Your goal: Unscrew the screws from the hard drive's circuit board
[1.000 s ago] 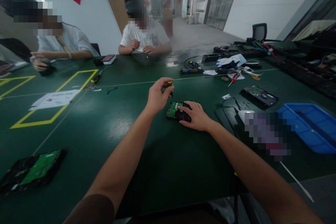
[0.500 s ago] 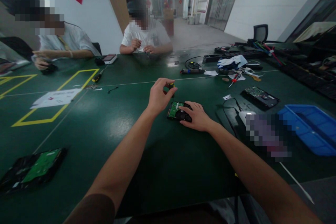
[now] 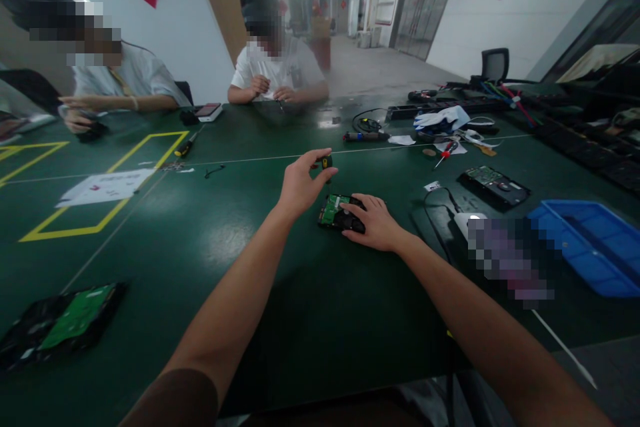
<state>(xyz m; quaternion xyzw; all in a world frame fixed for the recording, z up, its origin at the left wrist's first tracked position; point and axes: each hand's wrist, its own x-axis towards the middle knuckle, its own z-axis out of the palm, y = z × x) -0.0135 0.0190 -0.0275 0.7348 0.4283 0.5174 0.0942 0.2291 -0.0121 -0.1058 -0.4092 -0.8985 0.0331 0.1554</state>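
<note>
Left arm: extended forward over the glossy dark-green tabletop [image 3: 320, 320], ending in a raised left hand [image 3: 306, 180], back of hand turned upward. Shows thumb and index finger curled to a narrow gap around an upright screwdriver with a black-and-yellow handle [image 3: 327, 162]. Appears loosely held; unable to tell firmness of pinch. Shaft directed down from these fingers to the far left corner of the rectangular black hard drive with a green circuit board [image 3: 335, 211]; tip contact too small to confirm.

Right arm: slanted in from lower right, right hand [image 3: 376, 223] palm down. Has hold of the drive: fingers part-spread over top and far edge, thumb by near edge. Drive flat on the tabletop, under the right fingers and just below the left fingertips.

Count:
- Hard drives, three: one under the right fingers; a second black drive [image 3: 495, 185] well to their right; a third, black-cased drive with a green board [image 3: 65, 323], far left of the left fingers, nearer the body.
- Screwdrivers, three: one at the left fingers; a red-handled screwdriver [image 3: 447, 155] beyond and right of the right fingers; a yellow-and-black screwdriver [image 3: 186, 145] left of the left fingers.
- Blue plastic tray [image 3: 595, 260], one: far right of the right fingers.
- White printed sheet [image 3: 107, 187], one: well left of the left fingers.
</note>
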